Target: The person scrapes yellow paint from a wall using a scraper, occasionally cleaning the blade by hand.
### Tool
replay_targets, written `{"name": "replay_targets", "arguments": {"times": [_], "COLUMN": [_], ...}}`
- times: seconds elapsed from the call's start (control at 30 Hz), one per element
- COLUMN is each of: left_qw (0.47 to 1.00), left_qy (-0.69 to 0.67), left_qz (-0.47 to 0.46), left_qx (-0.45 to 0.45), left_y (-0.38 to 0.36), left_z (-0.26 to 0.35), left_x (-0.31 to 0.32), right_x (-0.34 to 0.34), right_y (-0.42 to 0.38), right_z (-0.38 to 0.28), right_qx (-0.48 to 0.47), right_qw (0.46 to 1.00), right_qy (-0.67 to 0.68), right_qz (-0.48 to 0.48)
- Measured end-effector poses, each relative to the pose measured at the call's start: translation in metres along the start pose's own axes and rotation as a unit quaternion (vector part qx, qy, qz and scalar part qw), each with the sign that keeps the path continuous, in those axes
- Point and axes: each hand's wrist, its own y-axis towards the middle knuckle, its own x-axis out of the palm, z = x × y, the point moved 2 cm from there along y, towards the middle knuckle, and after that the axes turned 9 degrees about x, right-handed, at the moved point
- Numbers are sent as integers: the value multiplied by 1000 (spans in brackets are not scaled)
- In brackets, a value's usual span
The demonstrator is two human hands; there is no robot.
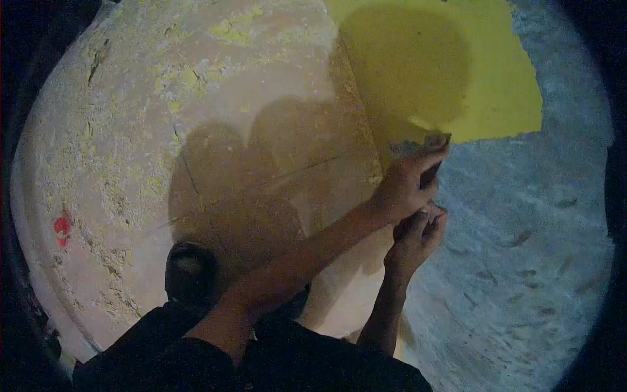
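Note:
My left hand [408,184] reaches across to the lower edge of the yellow patch [499,85]. Its fingers are closed at a small dark, flat-looking piece [434,139], too dim to name. Just below, my right hand [415,240] is curled, close to or touching the left; what its fingers hold, if anything, is hidden. Both hands are near the line where the beige board surface [255,72] meets the blue-grey mottled surface [522,215]. My shadow falls over the boards and part of the yellow.
A dark rounded thing, probably a shoe [189,271], is at the lower left. A small red thing [62,228] lies by the left edge. Yellow and whitish flecks mark the boards, and thin seams [189,173] run across them.

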Motion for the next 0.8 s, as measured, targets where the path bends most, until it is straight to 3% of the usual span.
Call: {"name": "replay_targets", "arguments": {"times": [0.07,0.13,0.23,0.3,0.47,0.57,0.67,0.8], "left_qw": [999,990,997,998,988,1000,998,990], "left_qy": [-14,48,31,25,74,13,-11,30], "left_qz": [-11,-2,-6,6,39,22,6,52], "left_qx": [-28,129,74,61,130,17,59,126], "left_y": [1,0,0,-2,6,-5,3,6], "left_z": [4,8,-1,-3,-3,-4,2,1], "left_x": [3,8,6,6,12,16,19,15], "right_x": [-8,-4,0,4,-5,-7,-11,-6], "right_y": [-13,-15,-13,-4,0,-9,-10,-12], "right_z": [-6,-12,-12,-19,-22,-23,-26,-26], "right_qx": [-9,-30,-14,11,-12,-15,-23,9], "right_qw": [1000,999,997,1000,1000,1000,999,999], "right_qy": [-15,-21,-48,14,-18,-23,-24,-26], "right_qz": [16,27,53,1,14,6,17,29]}}
